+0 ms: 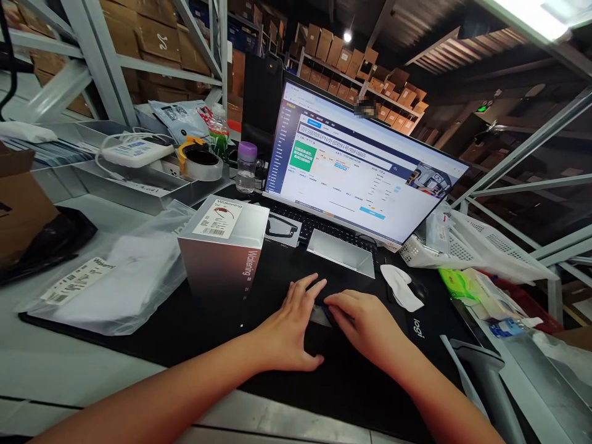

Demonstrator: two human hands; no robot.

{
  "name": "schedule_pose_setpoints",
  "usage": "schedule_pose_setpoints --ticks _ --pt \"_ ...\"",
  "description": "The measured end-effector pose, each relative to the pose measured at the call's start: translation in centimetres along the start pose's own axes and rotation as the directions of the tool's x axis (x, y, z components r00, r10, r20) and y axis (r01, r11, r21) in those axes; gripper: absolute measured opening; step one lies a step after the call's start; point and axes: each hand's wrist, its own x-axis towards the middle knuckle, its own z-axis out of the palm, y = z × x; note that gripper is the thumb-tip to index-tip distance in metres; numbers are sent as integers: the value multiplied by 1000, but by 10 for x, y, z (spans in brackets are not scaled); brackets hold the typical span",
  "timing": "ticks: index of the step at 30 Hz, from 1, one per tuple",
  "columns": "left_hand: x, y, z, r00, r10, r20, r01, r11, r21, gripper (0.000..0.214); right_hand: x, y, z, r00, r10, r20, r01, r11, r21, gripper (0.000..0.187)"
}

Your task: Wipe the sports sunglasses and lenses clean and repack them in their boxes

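My left hand (291, 330) is open over the black desk mat (287, 401), fingers spread and thumb apart. Across from it, my right hand (365, 317) has thumb and fingers closed in a pinch; what lies between them is mostly hidden. A small greyish, see-through piece (320, 316) shows between the two hands. Left of them stands a silver-to-dark "Wakening" box (226, 259) with a label on top. Behind the hands sit a shallow silver box part (342, 250) and a card with a picture of glasses frames (283, 231).
A monitor (351, 160) stands behind a keyboard (314, 223). Left lies a clear plastic bag (134, 277) with a label. A purple-capped bottle (246, 166) and a tape roll (201, 160) stand farther back. Right are a white cloth-like piece (401, 287), a mouse (420, 291) and a handheld scanner (485, 370).
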Motion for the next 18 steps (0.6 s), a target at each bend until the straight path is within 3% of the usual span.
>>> schedule_pose_setpoints --ticks 4,7,10,12,15,16,18 --pt "0 -1 1 1000 13 5 -13 1000 11 129 -9 -5 -4 996 18 92 -24 997 69 26" --pt "1 -2 0 1000 16 2 -16 1000 20 128 -16 -10 -1 982 34 183 -31 999 -19 38" --pt "2 -2 -1 1000 -6 -3 6 1000 18 128 -30 -11 1 979 31 199 -12 995 -98 48" --pt "3 -2 -1 1000 -25 -1 25 1000 0 127 -43 -6 -2 990 21 143 -7 995 -97 42" --pt "3 -3 0 999 -41 -1 41 998 -38 124 -60 16 -11 996 46 -75 -51 996 -66 36" --pt "3 -4 1 999 -42 -6 41 998 -47 123 -64 27 -12 988 77 -131 -86 994 -65 47" --pt "3 -5 3 999 -36 -16 35 998 -53 123 -66 47 -11 984 133 -117 -139 989 -44 98"
